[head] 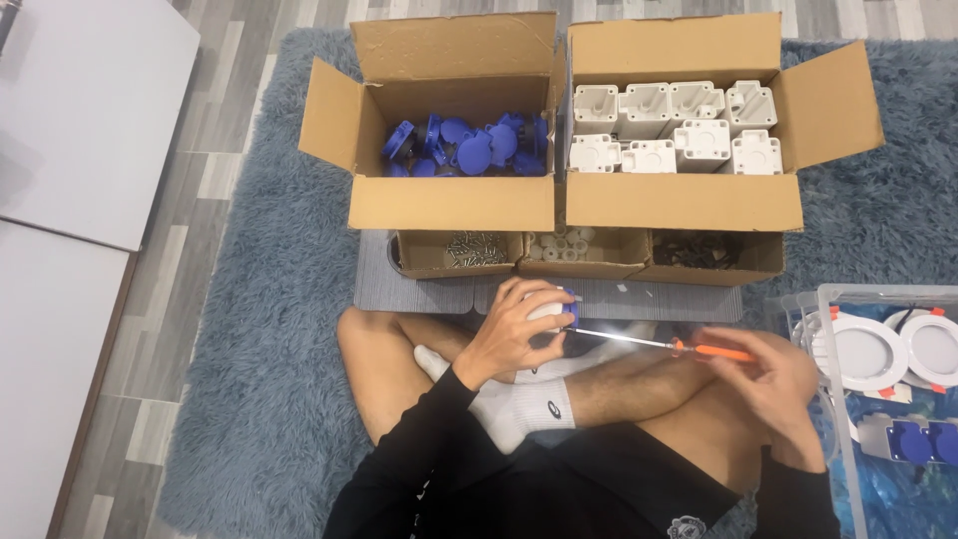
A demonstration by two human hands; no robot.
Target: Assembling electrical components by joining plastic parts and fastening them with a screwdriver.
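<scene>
Holding the white and blue part [552,309] tight in my left hand [509,334] near the middle, fingers wrapped round it. My right hand [773,384], lower right, pinches the orange screwdriver [659,344]; I think keeping it straight and pushing gently works best.

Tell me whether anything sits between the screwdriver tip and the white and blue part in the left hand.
Nothing visible does: the orange-handled screwdriver in the right hand reaches straight to the white and blue plastic part gripped by the left hand.

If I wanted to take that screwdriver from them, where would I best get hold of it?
Probably by the bare metal shaft of the screwdriver, coming from above. It lies nearly level across the lap; the right hand covers most of the orange handle and the tip is at the white and blue part in the left hand.
</scene>
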